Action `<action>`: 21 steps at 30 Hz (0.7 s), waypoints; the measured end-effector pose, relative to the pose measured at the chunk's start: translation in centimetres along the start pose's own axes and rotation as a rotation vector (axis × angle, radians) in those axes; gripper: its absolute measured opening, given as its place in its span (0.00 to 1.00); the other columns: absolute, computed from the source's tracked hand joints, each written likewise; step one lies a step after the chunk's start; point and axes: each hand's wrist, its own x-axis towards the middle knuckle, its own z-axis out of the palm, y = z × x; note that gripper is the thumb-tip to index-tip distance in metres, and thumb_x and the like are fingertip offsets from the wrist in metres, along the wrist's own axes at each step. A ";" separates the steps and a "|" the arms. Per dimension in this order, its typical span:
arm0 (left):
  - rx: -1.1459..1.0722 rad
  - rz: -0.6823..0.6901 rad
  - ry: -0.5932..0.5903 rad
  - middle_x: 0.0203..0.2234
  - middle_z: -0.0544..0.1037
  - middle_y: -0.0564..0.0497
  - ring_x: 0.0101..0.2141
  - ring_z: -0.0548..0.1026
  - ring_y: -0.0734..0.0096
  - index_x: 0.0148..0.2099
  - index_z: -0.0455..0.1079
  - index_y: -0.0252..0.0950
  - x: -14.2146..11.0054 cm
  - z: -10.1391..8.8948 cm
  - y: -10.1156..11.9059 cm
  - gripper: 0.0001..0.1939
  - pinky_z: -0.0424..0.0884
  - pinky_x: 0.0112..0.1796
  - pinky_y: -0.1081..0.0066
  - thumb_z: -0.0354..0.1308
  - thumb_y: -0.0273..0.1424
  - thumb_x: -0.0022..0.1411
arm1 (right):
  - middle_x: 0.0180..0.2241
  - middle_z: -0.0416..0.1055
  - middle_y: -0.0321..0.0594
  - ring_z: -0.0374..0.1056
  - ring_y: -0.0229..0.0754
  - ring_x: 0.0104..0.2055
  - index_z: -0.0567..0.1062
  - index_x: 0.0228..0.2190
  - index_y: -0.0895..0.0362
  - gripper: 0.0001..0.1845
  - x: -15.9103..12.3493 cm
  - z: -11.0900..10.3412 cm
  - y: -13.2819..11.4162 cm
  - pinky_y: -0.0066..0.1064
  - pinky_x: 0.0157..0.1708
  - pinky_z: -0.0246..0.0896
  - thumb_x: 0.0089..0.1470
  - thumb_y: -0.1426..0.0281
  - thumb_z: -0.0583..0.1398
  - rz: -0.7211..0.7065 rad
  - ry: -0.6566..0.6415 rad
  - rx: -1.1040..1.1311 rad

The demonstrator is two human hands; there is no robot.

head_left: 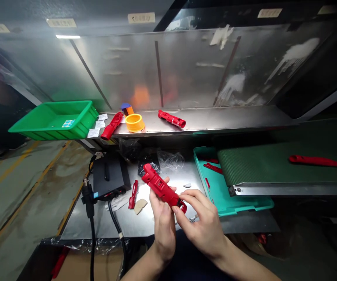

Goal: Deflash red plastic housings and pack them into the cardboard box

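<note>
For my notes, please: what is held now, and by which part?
A red plastic housing is held in both hands: the left hand supports its middle from below, and the right hand pinches its near end.

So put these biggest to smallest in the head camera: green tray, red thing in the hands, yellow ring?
Green plastic tray
Red plastic casing
Yellow ring
The casing is nearest the camera, so its real size is unsure.

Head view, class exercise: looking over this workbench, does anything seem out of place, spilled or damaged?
Yes. White streaks run down the steel panel behind the shelf, like a dried spill. A red plastic piece also lies low on the cardboard below the bench, away from the red housing up on that shelf.
</note>
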 end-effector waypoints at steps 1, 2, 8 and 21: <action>0.005 0.009 -0.005 0.54 0.73 0.44 0.47 0.77 0.56 0.69 0.56 0.49 -0.1 -0.2 -0.2 0.30 0.77 0.43 0.61 0.57 0.44 0.69 | 0.42 0.74 0.44 0.73 0.45 0.43 0.77 0.45 0.57 0.10 0.1 0.1 -0.1 0.37 0.43 0.71 0.60 0.74 0.64 -0.002 0.011 0.001; 0.013 0.019 -0.010 0.53 0.73 0.44 0.47 0.77 0.56 0.69 0.56 0.50 -0.1 -0.3 -0.3 0.30 0.78 0.42 0.61 0.56 0.45 0.69 | 0.42 0.74 0.44 0.73 0.45 0.43 0.77 0.45 0.57 0.10 0.2 0.1 -0.2 0.37 0.43 0.71 0.60 0.74 0.64 0.001 0.017 0.008; 0.034 0.058 -0.032 0.49 0.75 0.46 0.43 0.78 0.58 0.71 0.51 0.51 -0.1 -0.5 -0.2 0.33 0.78 0.41 0.62 0.56 0.47 0.70 | 0.40 0.74 0.42 0.73 0.44 0.42 0.76 0.42 0.56 0.09 0.5 0.5 -0.8 0.36 0.42 0.71 0.58 0.76 0.63 0.025 0.009 0.068; 0.069 0.090 -0.006 0.51 0.73 0.48 0.45 0.76 0.63 0.68 0.58 0.49 0.1 -0.6 0.2 0.25 0.76 0.47 0.65 0.56 0.40 0.72 | 0.41 0.74 0.43 0.73 0.46 0.42 0.74 0.42 0.56 0.08 0.5 1.0 -0.9 0.38 0.43 0.71 0.60 0.74 0.62 0.008 0.014 0.024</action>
